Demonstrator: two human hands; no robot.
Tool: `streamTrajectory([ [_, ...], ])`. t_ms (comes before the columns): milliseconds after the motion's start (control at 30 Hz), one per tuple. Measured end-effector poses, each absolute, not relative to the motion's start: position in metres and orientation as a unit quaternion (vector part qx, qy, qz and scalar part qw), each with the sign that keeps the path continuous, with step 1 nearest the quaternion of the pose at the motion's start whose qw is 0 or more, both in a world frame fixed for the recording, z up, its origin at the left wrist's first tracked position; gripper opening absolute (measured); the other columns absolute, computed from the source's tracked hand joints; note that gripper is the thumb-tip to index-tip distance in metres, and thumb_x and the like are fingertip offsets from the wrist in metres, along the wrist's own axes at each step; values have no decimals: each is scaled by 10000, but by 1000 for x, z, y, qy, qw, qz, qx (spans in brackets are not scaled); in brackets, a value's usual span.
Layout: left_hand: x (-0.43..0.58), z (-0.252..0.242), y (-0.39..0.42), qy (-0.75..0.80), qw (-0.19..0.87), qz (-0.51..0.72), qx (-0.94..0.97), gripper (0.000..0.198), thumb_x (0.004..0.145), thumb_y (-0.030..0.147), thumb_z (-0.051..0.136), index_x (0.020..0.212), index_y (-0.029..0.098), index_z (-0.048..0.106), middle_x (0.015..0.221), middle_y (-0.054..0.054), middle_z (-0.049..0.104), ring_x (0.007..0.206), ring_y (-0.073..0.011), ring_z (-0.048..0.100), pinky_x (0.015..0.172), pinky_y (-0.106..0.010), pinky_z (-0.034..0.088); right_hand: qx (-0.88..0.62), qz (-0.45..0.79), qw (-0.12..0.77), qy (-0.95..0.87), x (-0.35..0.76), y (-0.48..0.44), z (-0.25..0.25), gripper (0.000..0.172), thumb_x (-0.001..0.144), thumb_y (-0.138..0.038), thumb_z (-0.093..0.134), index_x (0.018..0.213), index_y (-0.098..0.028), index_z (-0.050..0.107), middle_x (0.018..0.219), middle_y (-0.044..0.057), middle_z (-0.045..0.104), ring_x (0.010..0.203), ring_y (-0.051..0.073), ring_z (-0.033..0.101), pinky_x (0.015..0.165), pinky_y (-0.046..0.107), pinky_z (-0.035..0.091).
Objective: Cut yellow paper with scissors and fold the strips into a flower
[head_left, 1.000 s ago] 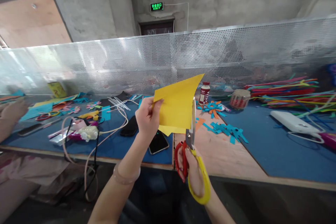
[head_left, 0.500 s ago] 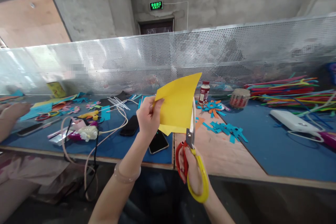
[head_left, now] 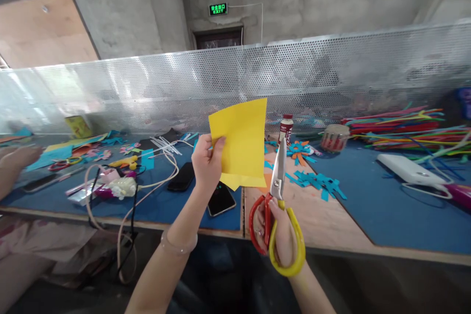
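A sheet of yellow paper [head_left: 245, 142] is pinched at its left edge by my left hand [head_left: 206, 162], thumb in front. It stands raised above the table, with a pale folded strip along its bottom. My right hand [head_left: 281, 230] grips a pair of scissors [head_left: 278, 171] with one red and one yellow handle loop. Their blades point upward, nearly together, just right of the sheet and apart from it. Beneath the paper, a phone [head_left: 221, 200] lies on the table, partly covered from view.
Blue paper strips [head_left: 320, 181] lie to the right, behind them a drink bottle [head_left: 286, 127] and a jar [head_left: 334, 137]. Coloured pipe cleaners [head_left: 405, 127] and a white power bank [head_left: 408, 169] are further right. Cables [head_left: 125, 216] hang off the left edge, near another person's hand [head_left: 18, 162].
The scissors have moved right, away from the paper's right edge, and now tilt right with their blades in full view. The sheet has shifted slightly left and flattened.
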State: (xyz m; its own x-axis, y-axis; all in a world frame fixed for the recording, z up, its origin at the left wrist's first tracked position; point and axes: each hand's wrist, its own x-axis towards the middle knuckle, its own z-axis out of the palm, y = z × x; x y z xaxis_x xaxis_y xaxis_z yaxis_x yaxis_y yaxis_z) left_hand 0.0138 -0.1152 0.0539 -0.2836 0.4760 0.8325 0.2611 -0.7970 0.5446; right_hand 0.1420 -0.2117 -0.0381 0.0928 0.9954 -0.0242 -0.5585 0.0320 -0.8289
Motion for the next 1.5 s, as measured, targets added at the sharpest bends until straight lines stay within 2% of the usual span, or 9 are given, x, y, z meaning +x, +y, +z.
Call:
streamTrajectory([
  [100,13,53,-110,295,150,733,594,126,806,301,582,855,185,573,785,-27,613,697,-97,582,538,-169,462,-473,521,559,-439,167,-210,-33,351,804,-507,465,620,-216,396,409,-75,370,279,80,314,297,211,229],
  [200,13,51,-103,252,266,721,588,159,806,323,580,881,187,547,848,-45,638,711,-102,604,574,-191,488,-550,262,523,-596,201,-199,-21,224,752,-401,548,672,-204,478,527,-28,488,484,132,482,444,230,311],
  [367,18,46,-82,179,436,690,549,219,776,345,617,904,193,524,803,-23,648,573,-84,598,446,-170,443,-686,-24,241,-686,225,-170,-10,187,796,-335,476,786,-163,548,668,78,613,602,198,556,500,267,254],
  [567,19,35,-61,170,572,602,531,249,737,351,661,864,187,523,718,19,601,386,-6,455,271,-107,201,-711,-41,116,-693,202,-164,-7,251,767,-344,531,841,-117,608,836,141,661,770,249,617,560,274,317],
  [800,22,24,-58,194,575,578,545,326,701,389,691,919,191,552,812,-16,666,625,-123,646,519,-204,511,-667,-62,92,-737,202,-170,-2,335,782,-421,556,815,-101,652,888,176,655,906,306,586,673,328,396],
  [900,25,21,-58,177,592,564,548,325,692,362,707,915,182,553,849,-30,683,706,-161,666,643,-276,544,-649,-69,156,-742,205,-166,-4,326,808,-412,534,784,-111,657,899,181,644,986,332,546,745,376,410],
  [1100,26,19,-61,182,604,544,553,311,706,335,702,913,165,544,865,-42,685,730,-171,664,683,-306,540,-471,155,499,-710,200,-165,15,300,831,-403,542,1059,-211,585,1127,52,586,976,171,572,817,279,461],
  [1267,27,19,-63,183,601,534,566,299,717,334,693,917,169,544,866,-39,686,730,-175,665,672,-305,537,-391,190,573,-694,191,-164,25,127,836,-297,558,848,-193,630,1013,46,607,936,155,580,842,283,452],
  [1500,24,16,-58,180,597,550,555,289,720,329,690,918,170,550,891,-47,684,759,-177,662,706,-319,534,-356,277,689,-568,218,-166,16,176,770,-408,596,737,-240,639,894,10,643,878,175,598,743,318,471],
])
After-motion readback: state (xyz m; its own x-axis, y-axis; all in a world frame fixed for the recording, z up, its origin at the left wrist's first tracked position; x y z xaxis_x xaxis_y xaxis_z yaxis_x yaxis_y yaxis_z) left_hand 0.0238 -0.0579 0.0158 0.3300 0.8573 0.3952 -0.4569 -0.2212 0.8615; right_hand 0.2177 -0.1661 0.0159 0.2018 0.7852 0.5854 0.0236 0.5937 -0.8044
